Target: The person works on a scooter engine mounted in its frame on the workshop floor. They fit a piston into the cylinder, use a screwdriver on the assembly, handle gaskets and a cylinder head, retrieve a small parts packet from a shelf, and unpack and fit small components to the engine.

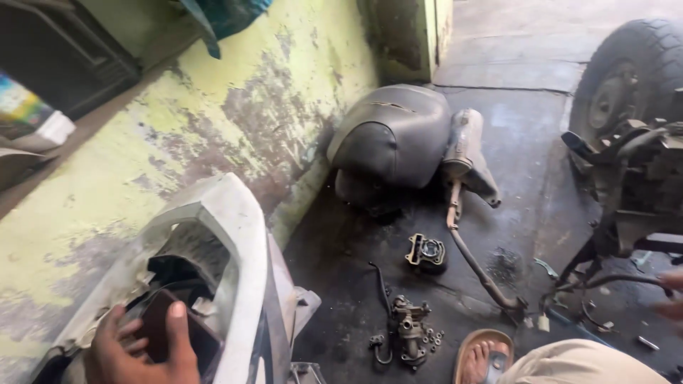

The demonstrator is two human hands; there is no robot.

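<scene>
Now our left hand (142,348) is inside the opening of the white body panel (213,242) that leans against the peeling green wall (213,107). The fingers are closed around a dark reddish part (167,331) in that opening, with the thumb pressed on its front. It is probably the tail lamp, but the shadow there is deep and we cannot be sure. Our right hand (672,299) shows only as a blur at the right edge, near the stripped scooter frame (633,185); we cannot tell if it is open or closed.

We think some things can go wrong here. The panel stands loosely on its end, so a hard pull on the dark part can tip it over, onto the carburettor (409,331) and the loose nuts on the oily floor (341,235). The plastic edge around the opening can also crack or scrape our knuckles. Our sandalled foot (484,355) is just beside those small parts, so one careless step can scatter them. The exhaust pipe (469,235) lies across the floor, easy to trip on.
</scene>
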